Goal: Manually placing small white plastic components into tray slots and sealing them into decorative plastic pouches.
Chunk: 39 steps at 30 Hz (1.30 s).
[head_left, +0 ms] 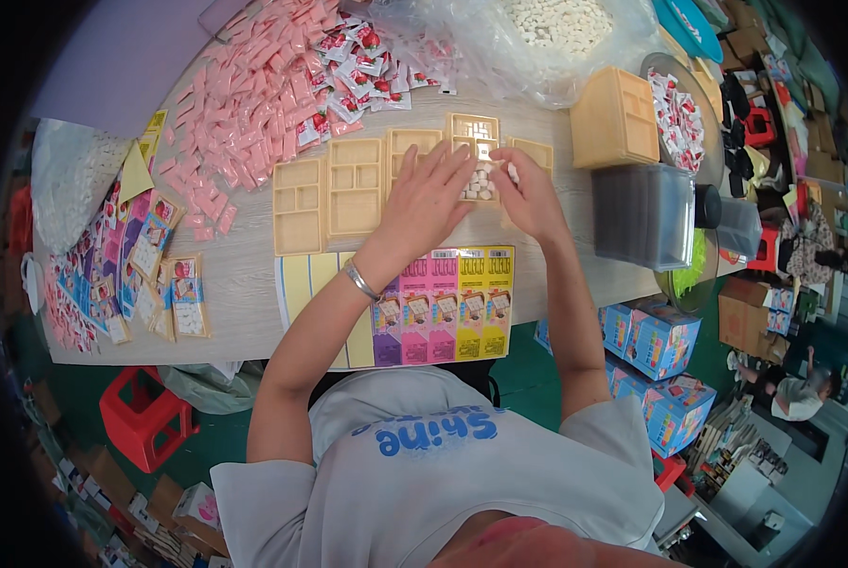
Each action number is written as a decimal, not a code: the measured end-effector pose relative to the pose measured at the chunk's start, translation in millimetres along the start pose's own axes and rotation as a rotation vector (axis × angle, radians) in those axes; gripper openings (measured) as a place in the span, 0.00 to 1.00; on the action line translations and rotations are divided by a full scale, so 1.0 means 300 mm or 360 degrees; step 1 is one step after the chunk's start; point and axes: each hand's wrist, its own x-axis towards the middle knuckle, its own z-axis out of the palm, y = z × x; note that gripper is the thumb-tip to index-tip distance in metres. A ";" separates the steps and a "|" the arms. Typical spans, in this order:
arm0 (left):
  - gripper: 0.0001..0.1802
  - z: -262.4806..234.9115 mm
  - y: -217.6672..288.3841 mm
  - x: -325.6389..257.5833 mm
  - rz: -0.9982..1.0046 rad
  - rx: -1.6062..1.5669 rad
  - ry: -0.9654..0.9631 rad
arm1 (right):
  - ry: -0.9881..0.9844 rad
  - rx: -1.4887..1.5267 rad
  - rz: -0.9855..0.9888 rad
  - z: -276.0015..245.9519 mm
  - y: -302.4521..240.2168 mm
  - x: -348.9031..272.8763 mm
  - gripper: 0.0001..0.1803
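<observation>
Colourful printed sheets (443, 317) are laid at the near edge of the table (239, 312). Beyond them, the left hand (428, 204) is held open, fingers extended, over a row of pale trays (355, 204), while the right hand (533, 199) is bent, fingers and thumb close together, beside small white pieces (481, 185) contained in the near part of one tray; whether any is gripped cannot be told. Farther back, pink packets (253, 99) are heaped left of a clear bag (481, 52).

Trays (354, 204) are tan, pkts (263, 95) pink, pieces (481, 185) wht, sheet (443, 308) multicol.-striped.
</observation>
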 end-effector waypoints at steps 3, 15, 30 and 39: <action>0.39 0.007 0.022 0.003 0.0091 0.0050 -0.0105 | 0.0113 0.0233 0.0041 0.018 0.037 0.016 0.12; 0.44 0.021 0.076 -0.014 0.0106 0.0064 -0.0174 | 0.0261 0.0301 0.0043 -0.007 0.043 -0.025 0.12; 0.50 -0.017 0.024 -0.021 0.0072 -0.0084 -0.0125 | 0.0029 -0.0710 -0.0133 -0.008 -0.037 -0.068 0.18; 0.49 0.002 0.016 0.000 0.0030 -0.0060 -0.0189 | 0.0285 -0.0359 -0.0299 -0.004 -0.001 -0.064 0.15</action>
